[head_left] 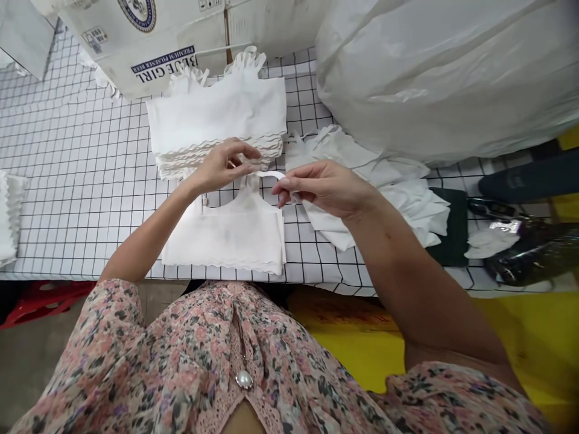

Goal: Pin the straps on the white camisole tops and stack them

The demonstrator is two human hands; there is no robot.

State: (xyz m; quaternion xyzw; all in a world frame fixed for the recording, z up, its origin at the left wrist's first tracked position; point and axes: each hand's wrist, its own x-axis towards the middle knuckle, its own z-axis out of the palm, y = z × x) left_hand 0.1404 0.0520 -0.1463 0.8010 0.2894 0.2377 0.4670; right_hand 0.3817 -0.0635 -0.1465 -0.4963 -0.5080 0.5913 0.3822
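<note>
A white strappy top (235, 235) lies flat at the table's front edge, its wavy hem toward me. My right hand (328, 185) is closed in a pinch on a thin white strap (270, 174) at the top's upper right. At the strap's other end is my left hand (226, 164), thumb and fingertips closed around the base of the strap. A short stretch of strap shows between the two hands. Just behind my left hand lies a neat stack of white tops (217, 114), straps pointing away. Right of my hands, more white tops (384, 187) lie in a loose heap.
A printed cardboard box (181, 36) stands behind the stack. A large translucent plastic bag (443, 78) bulges at the back right. Dark items, including a dark cylinder (529, 175), lie far right on the checked tablecloth (90, 175). More white cloth (9, 217) sits far left.
</note>
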